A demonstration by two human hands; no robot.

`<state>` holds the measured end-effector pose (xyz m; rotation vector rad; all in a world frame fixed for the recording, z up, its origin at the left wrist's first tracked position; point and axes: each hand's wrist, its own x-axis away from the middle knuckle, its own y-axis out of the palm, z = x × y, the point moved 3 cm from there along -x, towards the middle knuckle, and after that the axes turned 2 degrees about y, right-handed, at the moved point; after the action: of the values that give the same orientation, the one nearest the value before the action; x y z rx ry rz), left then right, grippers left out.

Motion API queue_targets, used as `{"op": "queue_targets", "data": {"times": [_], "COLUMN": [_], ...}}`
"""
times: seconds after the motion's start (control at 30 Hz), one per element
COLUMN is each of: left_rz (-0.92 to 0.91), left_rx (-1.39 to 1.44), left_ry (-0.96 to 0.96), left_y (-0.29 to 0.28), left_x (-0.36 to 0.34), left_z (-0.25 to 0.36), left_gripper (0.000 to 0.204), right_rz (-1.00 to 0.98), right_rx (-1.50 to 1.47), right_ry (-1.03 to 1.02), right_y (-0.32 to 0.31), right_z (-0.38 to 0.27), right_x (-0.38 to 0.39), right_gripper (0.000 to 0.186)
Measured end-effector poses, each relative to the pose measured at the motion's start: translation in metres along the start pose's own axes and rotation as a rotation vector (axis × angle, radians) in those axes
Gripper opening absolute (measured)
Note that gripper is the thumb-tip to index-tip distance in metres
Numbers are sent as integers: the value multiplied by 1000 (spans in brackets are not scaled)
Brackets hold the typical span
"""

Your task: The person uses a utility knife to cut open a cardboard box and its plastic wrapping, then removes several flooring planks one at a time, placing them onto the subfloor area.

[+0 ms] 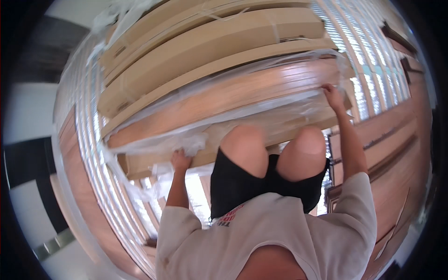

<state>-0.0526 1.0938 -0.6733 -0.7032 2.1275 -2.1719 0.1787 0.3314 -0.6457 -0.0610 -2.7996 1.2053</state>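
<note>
My right hand is at the near edge of a long reddish-brown wooden board, close to its right end, with fingers curled on that edge. The board lies wrapped in translucent plastic inside an opened cardboard carton. My left hand is lower, at the carton's near edge on crumpled white wrapping; its fingers are blurred and partly hidden against the wrapping, so what they grip is unclear. My bent knees are close to the carton's near side.
Long cardboard cartons are stacked beyond the board. Striped panels with shiny strips extend on both sides. Brown wooden pieces lie at the right and a wooden panel at the left, beside a black-and-white floor.
</note>
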Motion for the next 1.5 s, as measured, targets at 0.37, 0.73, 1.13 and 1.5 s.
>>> {"op": "queue_targets", "data": {"times": [0.37,0.73,1.13,1.5], "left_rz": [-55,226,155,-39], "left_rx": [-182,314,223,82], "left_ry": [165,1095,980,920], "left_y": [-89,-143,-124,-113], "left_x": [-28,-84,-116,-130], "left_z": [138,387,458,462], "left_gripper": [46,41,59,62], "right_rz": [324,630,326,406], "right_rx": [-658,137,-204,224], "right_ry": [707,315,399,554], "right_y": [-25,-50,-69,-81], "right_z": [35,20,66,18], "right_x": [-12,-51,-33,-63], "right_gripper": [37,37,48,24]}}
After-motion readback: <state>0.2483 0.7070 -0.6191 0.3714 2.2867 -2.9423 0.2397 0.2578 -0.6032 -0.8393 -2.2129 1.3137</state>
